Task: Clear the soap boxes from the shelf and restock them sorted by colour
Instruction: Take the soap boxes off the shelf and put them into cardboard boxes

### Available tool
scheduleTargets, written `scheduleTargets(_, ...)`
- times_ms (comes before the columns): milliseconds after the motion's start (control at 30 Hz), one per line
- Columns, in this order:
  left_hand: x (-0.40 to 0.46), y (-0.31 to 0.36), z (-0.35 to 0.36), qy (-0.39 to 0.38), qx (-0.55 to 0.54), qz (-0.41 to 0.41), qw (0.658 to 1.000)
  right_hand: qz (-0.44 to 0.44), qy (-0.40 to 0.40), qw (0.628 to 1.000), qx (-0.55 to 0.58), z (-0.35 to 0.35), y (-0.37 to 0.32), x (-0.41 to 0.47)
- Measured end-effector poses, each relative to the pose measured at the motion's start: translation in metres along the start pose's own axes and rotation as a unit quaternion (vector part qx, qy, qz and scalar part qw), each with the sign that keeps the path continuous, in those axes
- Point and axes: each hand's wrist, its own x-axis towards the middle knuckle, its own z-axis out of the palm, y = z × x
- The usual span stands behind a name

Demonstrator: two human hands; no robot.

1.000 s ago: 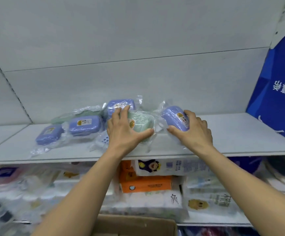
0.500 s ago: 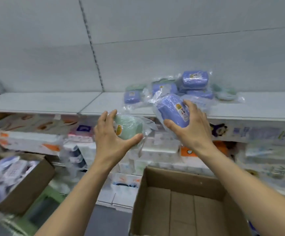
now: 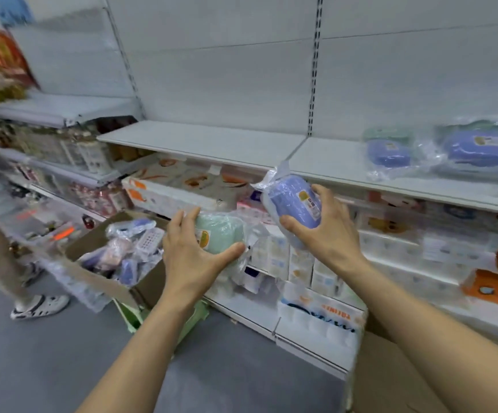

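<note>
Left hand: our left hand (image 3: 195, 257) grips the green soap box (image 3: 221, 235), thumb curled under its near edge and fingers wrapped over the far side; the box is still in its clear plastic wrap.
Right hand: our right hand (image 3: 328, 231) grips the blue soap box (image 3: 294, 201), thumb pressed on the lower end and fingers behind it; the wrap bunches up at the box's upper left end.
Landmark: we take the white shelf (image 3: 212, 141) as our reference, the bare board that runs across the middle of the view.
Green soap box: held in the air below the shelf's front edge, tilted, with an orange label facing us.
Blue soap box: held just right of the green one and slightly higher, also below the shelf's front edge, tilted on end with a yellow label showing.
Boxes left on the shelf: a small blue soap box (image 3: 387, 153) and a larger blue soap box (image 3: 480, 147) lie in wrap at the shelf's right end, with a pale green one (image 3: 387, 134) behind the small blue one.
Cardboard box: an open cardboard box (image 3: 93, 242) sits below the shelf to the left of our hands, holding wrapped soap boxes in blue and pink tones; we cannot count them.
Second carton: a corner of another cardboard carton (image 3: 390, 377) shows below the shelf, under our right forearm.
Bystander: a person's leg and white sandal (image 3: 41, 307) stand on the grey floor, far left of the shelf.
</note>
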Motion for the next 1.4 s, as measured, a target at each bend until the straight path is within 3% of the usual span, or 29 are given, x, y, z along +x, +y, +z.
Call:
scheduleTargets(433,0.172,-0.192,-0.033,-0.027,0.017,-0.114,0.993,0.030,-0.165,0.985,0.041,0.241,-0.092,0.137)
scheduleTargets(700,0.246,-0.356,-0.069,-0.043,0.068,-0.212,0.974,0.075,-0.279,0.955,0.062,0.400,-0.141,0.178)
scheduleTargets(900,0.297,-0.494,-0.089,-0.119,0.121,-0.256,0.952,0.139,-0.349,0.926,0.042,0.540,-0.164,0.186)
scheduleTargets(1200,0.413,-0.687,-0.066,-0.252,0.189,-0.272,0.909,0.335,-0.400,0.852,-0.031,0.728,-0.184,0.164)
scheduleTargets(1400,0.437,-0.759,-0.023,-0.316,0.219,-0.274,0.882,0.348,-0.393,0.845,-0.100,0.801,-0.193,0.154)
